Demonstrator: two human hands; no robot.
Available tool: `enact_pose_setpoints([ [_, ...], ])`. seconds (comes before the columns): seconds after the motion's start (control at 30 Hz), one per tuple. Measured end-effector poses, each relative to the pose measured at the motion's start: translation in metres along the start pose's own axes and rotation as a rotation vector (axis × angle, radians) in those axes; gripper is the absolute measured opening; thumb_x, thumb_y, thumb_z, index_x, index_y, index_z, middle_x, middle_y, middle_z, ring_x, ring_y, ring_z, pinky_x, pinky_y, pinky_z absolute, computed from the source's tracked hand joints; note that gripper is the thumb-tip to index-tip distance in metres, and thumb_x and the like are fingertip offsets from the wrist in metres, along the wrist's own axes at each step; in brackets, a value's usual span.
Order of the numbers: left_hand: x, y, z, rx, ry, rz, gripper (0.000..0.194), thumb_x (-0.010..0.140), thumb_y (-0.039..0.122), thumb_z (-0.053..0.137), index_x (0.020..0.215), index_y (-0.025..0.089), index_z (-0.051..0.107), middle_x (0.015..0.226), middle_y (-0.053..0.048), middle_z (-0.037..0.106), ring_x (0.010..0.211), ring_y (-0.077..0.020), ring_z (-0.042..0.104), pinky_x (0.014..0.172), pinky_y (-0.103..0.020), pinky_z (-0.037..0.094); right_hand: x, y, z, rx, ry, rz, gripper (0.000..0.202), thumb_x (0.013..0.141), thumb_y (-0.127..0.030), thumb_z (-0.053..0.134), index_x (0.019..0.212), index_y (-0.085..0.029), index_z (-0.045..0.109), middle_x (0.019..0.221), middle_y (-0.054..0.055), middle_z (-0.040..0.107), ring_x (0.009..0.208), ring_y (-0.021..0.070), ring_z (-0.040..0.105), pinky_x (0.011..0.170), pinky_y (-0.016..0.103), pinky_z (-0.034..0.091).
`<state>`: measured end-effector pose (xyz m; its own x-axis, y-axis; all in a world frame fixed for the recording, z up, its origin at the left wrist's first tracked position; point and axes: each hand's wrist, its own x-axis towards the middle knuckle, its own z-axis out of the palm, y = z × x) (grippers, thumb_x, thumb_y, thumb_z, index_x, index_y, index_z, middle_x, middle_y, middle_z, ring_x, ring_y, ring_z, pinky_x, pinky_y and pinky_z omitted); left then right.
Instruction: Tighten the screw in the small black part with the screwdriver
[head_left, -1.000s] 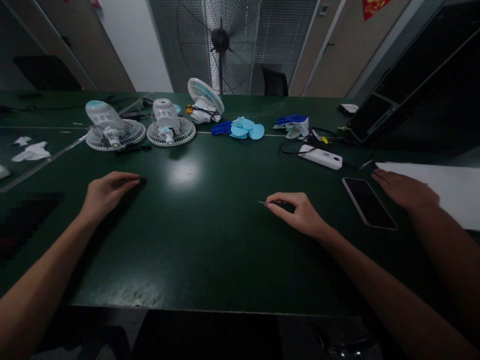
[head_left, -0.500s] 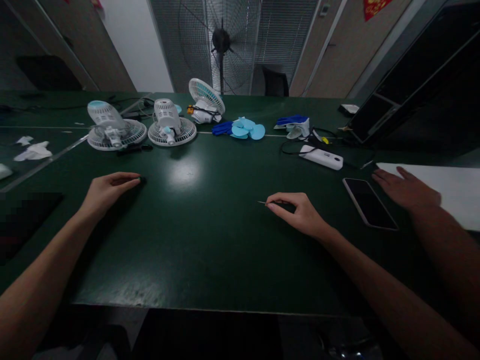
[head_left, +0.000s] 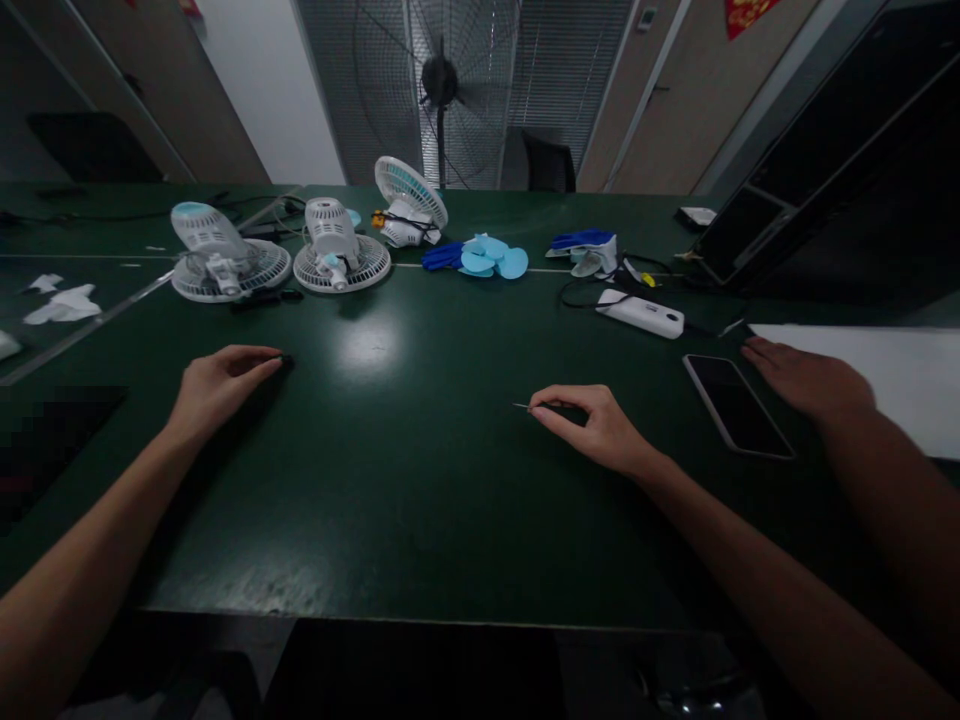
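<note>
Counted three small white fans point(head_left: 342, 255) along the far part of the green table point(head_left: 420, 500): found two grille-down, one with grille tilted up. Counted one light-blue fan blade point(head_left: 493, 257), just beside a blue glove point(head_left: 441, 257); one blue-and-white glove bundle point(head_left: 589, 248) farther right; one white elongated device point(head_left: 641, 313); one phone point(head_left: 739, 405); two crumpled white scraps point(head_left: 64, 304) at far left; one white sheet point(head_left: 915, 385) at right. Noted one large standing fan point(head_left: 440, 82) behind the table.

Observed the left hand point(head_left: 217, 388) low at the tabletop, fingers stretched rightward, thumb meeting fingertips. Recorded as pinching a small dark piece point(head_left: 287, 360), mostly hidden, nearer the viewer than the fans. Observed the right hand point(head_left: 592, 425) right of centre, fingers curled, forearm angled in from lower right. Recorded as gripping a slim tool point(head_left: 521, 405), thin tip pointing left, well apart from the dark piece. Noted another person's hand point(head_left: 814, 378) extended between phone and sheet.
</note>
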<state>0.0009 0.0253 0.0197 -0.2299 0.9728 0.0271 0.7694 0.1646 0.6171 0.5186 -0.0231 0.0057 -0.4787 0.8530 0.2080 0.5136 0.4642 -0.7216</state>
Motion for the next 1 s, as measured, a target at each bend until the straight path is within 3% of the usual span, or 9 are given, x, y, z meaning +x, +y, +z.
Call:
enact_pose_setpoints([
  [0.17, -0.016, 0.03, 0.031, 0.003, -0.15, 0.248, 0.057, 0.084, 0.063, 0.069, 0.121, 0.02, 0.075, 0.115, -0.008, 0.076, 0.093, -0.0244, 0.068, 0.079, -0.032, 0.052, 0.0, 0.0, 0.001, 0.01, -0.009, 0.007, 0.024, 0.102, -0.038, 0.061, 0.114, -0.023, 0.075, 0.106, 0.005, 0.078, 0.096, 0.0213, 0.072, 0.082, 0.036, 0.057],
  [0.27, -0.038, 0.066, 0.067, -0.024, -0.27, 0.456, 0.042, 0.091, 0.056, 0.066, 0.116, 0.024, 0.077, 0.107, -0.007, 0.075, 0.082, -0.0203, 0.064, 0.073, -0.033, 0.05, -0.001, 0.0, 0.002, 0.012, -0.02, -0.003, 0.023, 0.103, -0.038, 0.061, 0.114, -0.023, 0.075, 0.108, 0.005, 0.078, 0.098, 0.0213, 0.072, 0.083, 0.036, 0.058],
  [0.43, -0.079, 0.134, 0.127, -0.202, -0.526, 0.732, 0.025, 0.098, 0.038, 0.065, 0.116, 0.025, 0.075, 0.11, -0.006, 0.072, 0.093, -0.0188, 0.066, 0.083, -0.033, 0.053, -0.002, -0.003, 0.005, -0.012, -0.045, -0.042, 0.022, 0.101, -0.036, 0.063, 0.114, -0.023, 0.075, 0.11, 0.006, 0.078, 0.1, 0.0219, 0.073, 0.087, 0.036, 0.058],
  [0.53, -0.092, 0.161, 0.151, -0.238, -0.606, 0.836, 0.021, 0.097, 0.034, 0.067, 0.114, 0.024, 0.073, 0.107, -0.005, 0.072, 0.095, -0.0192, 0.065, 0.085, -0.035, 0.053, -0.002, -0.004, 0.007, -0.038, -0.046, -0.08, 0.021, 0.1, -0.035, 0.064, 0.112, -0.023, 0.077, 0.107, 0.006, 0.079, 0.095, 0.0221, 0.074, 0.085, 0.037, 0.058],
  [0.67, -0.096, 0.171, 0.162, -0.254, -0.616, 0.864, 0.021, 0.097, 0.034, 0.068, 0.113, 0.023, 0.072, 0.105, -0.006, 0.071, 0.095, -0.0202, 0.065, 0.085, -0.037, 0.053, -0.003, -0.003, 0.007, -0.038, -0.059, -0.122, 0.019, 0.099, -0.033, 0.064, 0.109, -0.023, 0.077, 0.103, 0.005, 0.079, 0.091, 0.021, 0.074, 0.082, 0.035, 0.058],
  [1.0, -0.097, 0.165, 0.157, -0.194, -0.537, 0.849, 0.017, 0.098, 0.032, 0.067, 0.111, 0.023, 0.072, 0.11, -0.006, 0.068, 0.103, -0.0228, 0.06, 0.09, -0.04, 0.05, -0.005, 0.001, -0.003, -0.095, -0.107, -0.104, 0.017, 0.099, -0.03, 0.064, 0.107, -0.022, 0.077, 0.098, 0.004, 0.078, 0.081, 0.0182, 0.072, 0.07, 0.031, 0.055],
])
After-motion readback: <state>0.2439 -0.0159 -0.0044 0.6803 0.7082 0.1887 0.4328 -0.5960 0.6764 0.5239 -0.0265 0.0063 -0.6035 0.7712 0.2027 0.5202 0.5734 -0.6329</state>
